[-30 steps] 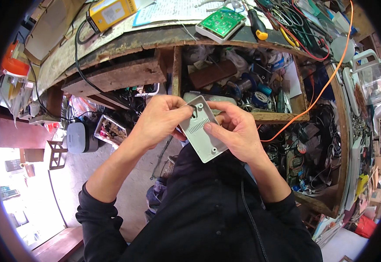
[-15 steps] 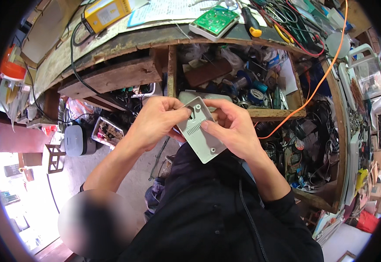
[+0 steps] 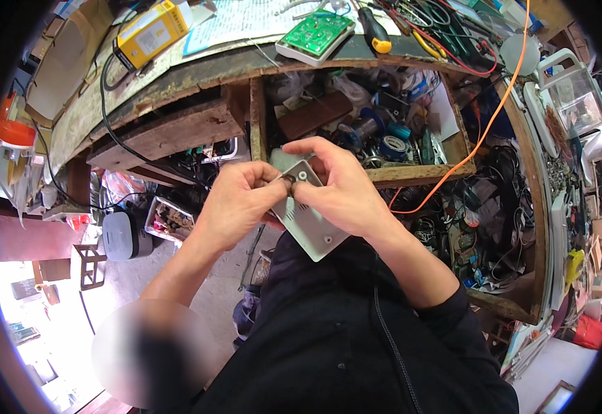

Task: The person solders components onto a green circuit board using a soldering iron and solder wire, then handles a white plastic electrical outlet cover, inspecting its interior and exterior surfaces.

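Note:
Over my lap is a pale grey plastic housing half (image 3: 318, 234), tilted, its hollow inside facing me. Screw posts and a row of vent slots show in it. My left hand (image 3: 235, 203) is closed on its left edge, the thumb over the inner face. My right hand (image 3: 346, 186) is closed at the upper end, its thumb beside the left thumb near an opening. Whatever small part lies between the thumb tips is hidden. On the bench edge ahead, a green circuit board (image 3: 318, 36) sits in a white shell.
A screwdriver (image 3: 375, 31) and a yellow box (image 3: 152, 34) lie on the bench (image 3: 156, 90). Below it, an open drawer (image 3: 425, 174) holds tape, wire spools and parts. An orange cable (image 3: 484, 138) hangs across the right side. A dark bin (image 3: 125, 236) stands at left.
My right thumb has slid up the housing from the vent slots toward the upper opening, meeting my left thumb. The right index finger has lifted off the top edge. The view has shifted slightly.

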A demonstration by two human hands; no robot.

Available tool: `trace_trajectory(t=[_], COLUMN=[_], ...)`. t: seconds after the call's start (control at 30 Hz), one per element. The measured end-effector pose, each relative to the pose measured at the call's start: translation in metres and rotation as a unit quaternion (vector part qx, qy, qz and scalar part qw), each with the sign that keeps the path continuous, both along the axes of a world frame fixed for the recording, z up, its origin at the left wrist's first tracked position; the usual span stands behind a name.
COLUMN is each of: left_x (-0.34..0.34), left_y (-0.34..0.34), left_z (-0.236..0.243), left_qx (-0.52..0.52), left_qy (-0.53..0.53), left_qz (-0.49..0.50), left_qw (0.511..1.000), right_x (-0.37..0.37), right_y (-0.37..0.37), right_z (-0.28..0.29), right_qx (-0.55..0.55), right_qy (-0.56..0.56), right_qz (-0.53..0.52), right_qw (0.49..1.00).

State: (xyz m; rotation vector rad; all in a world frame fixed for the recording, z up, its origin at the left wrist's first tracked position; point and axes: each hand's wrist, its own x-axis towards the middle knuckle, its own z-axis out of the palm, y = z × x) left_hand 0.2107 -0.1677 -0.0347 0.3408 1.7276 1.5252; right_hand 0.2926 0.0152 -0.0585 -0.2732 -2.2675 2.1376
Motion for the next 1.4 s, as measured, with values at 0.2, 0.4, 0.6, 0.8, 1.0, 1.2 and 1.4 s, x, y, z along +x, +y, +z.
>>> trace_trajectory(t=[0.2, 0.4, 0.6, 0.8, 1.0, 1.2, 1.4], left_x=[0.002, 0.004, 0.006, 0.001, -0.007, -0.009, -0.008], left_y=[0.001, 0.001, 0.002, -0.001, -0.002, -0.003, -0.007], left_z=[0.000, -0.004, -0.006, -0.009, 0.011, 0.013, 0.006], left_qx=[-0.008, -0.008, -0.008, -0.010, 0.028, 0.012, 0.020], left_qy=[0.006, 0.007, 0.010, -0.021, -0.102, -0.083, -0.075], left_qz=[-0.003, 0.001, 0.018, 0.006, -0.006, -0.009, -0.018], left_qw=[1.000, 1.000, 1.000, 1.000, 0.994, 0.996, 0.997], right_x=[-0.004, -0.004, -0.003, -0.007, -0.010, -0.008, -0.006], right_y=[-0.002, -0.002, -0.005, -0.005, 0.002, 0.003, 0.001], right_z=[0.001, 0.002, 0.002, 0.001, 0.006, 0.008, 0.006], right_qx=[0.094, 0.087, 0.082, 0.102, -0.047, -0.060, -0.043], right_qy=[0.037, 0.021, 0.014, 0.029, -0.041, -0.069, -0.052], right_qz=[-0.010, -0.004, -0.022, -0.016, 0.002, -0.004, -0.014], right_qw=[0.995, 0.996, 0.996, 0.994, 0.998, 0.996, 0.998])
